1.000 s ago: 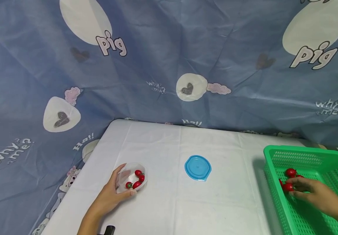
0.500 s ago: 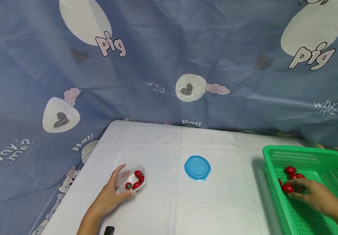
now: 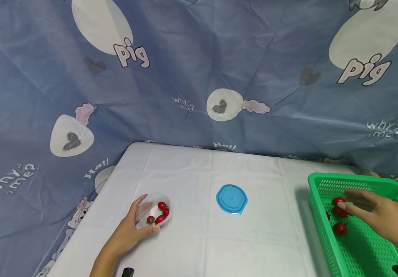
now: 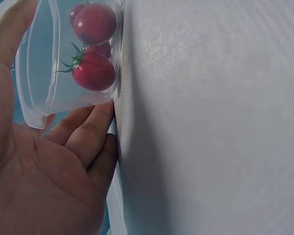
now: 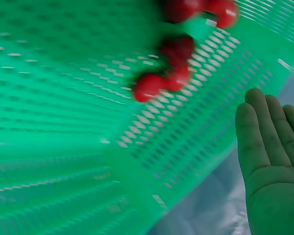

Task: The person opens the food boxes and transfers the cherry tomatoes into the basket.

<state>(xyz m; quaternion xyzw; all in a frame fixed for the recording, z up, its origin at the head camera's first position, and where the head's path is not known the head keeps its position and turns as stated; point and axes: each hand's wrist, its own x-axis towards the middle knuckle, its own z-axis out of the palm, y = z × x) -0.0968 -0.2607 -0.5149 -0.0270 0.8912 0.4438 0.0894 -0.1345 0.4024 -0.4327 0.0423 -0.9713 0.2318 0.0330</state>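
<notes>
My left hand point(image 3: 124, 232) holds a small clear plastic container point(image 4: 44, 73) on the white tabletop, thumb and fingers around its sides. Several cherry tomatoes point(image 4: 93, 72) with green stems lie in it. Over the green basket point(image 3: 368, 252) is my right hand point(image 3: 387, 217), its fingers extended and the thumb apart, nothing between them. Several more tomatoes point(image 3: 339, 229) lie on the basket floor toward its left side, partly below the thumb. The right wrist view shows these fingers straight, above the basket's slotted wall.
A blue lid point(image 3: 231, 199) lies flat on the white tablecloth point(image 3: 247, 250) between container and basket. Behind the table hangs a blue printed curtain point(image 3: 171, 77). Black pieces at the lower edge sit by each wrist point(image 3: 127, 272).
My right hand has lifted away from the tomato it was at, moving up and back, and its fingers have straightened. That tomato now lies nearer the basket's front. My left hand stays put.
</notes>
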